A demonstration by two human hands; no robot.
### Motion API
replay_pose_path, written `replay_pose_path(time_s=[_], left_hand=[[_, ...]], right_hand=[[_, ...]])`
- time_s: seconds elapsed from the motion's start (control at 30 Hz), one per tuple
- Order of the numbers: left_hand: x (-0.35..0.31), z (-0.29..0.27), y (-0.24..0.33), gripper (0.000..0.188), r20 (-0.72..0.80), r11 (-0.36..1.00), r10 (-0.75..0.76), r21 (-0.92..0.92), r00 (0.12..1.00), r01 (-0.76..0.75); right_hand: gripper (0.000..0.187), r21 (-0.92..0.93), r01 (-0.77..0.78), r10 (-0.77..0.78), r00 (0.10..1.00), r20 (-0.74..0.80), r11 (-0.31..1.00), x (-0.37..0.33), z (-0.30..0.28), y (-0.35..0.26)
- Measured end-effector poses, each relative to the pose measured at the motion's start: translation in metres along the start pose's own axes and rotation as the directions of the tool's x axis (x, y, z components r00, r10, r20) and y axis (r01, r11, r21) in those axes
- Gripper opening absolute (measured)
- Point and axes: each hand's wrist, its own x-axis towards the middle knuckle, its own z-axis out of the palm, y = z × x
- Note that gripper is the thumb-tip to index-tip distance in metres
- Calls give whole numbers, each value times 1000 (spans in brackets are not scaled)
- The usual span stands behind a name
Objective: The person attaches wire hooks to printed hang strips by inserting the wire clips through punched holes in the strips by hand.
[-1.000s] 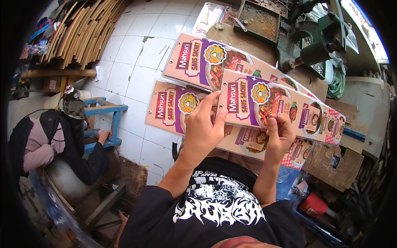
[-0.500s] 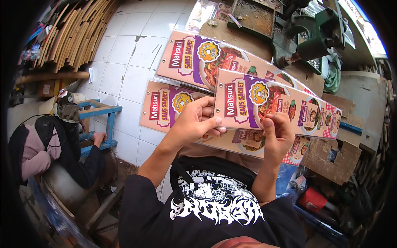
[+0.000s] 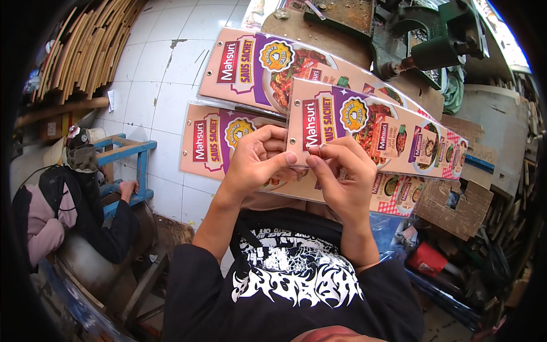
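Up close, both hands, left hand (image 3: 256, 162) and right hand (image 3: 342, 176), pinch the lower corner of a long glossy peach-and-purple printed card strip (image 3: 370, 128), held above similar strips (image 3: 256, 62); steady fingertip pressure near its riveted edge would probably keep it aligned.

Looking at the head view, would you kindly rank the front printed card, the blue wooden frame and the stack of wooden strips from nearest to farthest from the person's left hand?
1. Front printed card: touching the left hand, just right of it.
2. Blue wooden frame: lower left, beside a seated person.
3. Stack of wooden strips: far upper left corner.
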Motion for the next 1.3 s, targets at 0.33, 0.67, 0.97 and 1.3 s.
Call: replay_pose_path(time_s=[0.33, 0.67, 0.97, 1.3], left_hand=[[-3, 0, 2, 31, -7, 1000, -20, 11, 1000, 20], [-3, -8, -9, 42, 2, 996, 93, 13, 996, -93], [-4, -7, -4, 37, 25, 998, 59, 21, 998, -59], [-4, -8, -7, 36, 31, 998, 68, 9, 997, -68]], right_hand=[[12, -36, -6, 7, 1000, 14, 999, 5, 2, 2], [15, -130, 84, -76, 995, 65, 988, 8, 4, 0], [15, -153, 111, -102, 993, 60, 982, 10, 8, 2], [10, -180, 75, -66, 996, 57, 981, 12, 11, 1]])
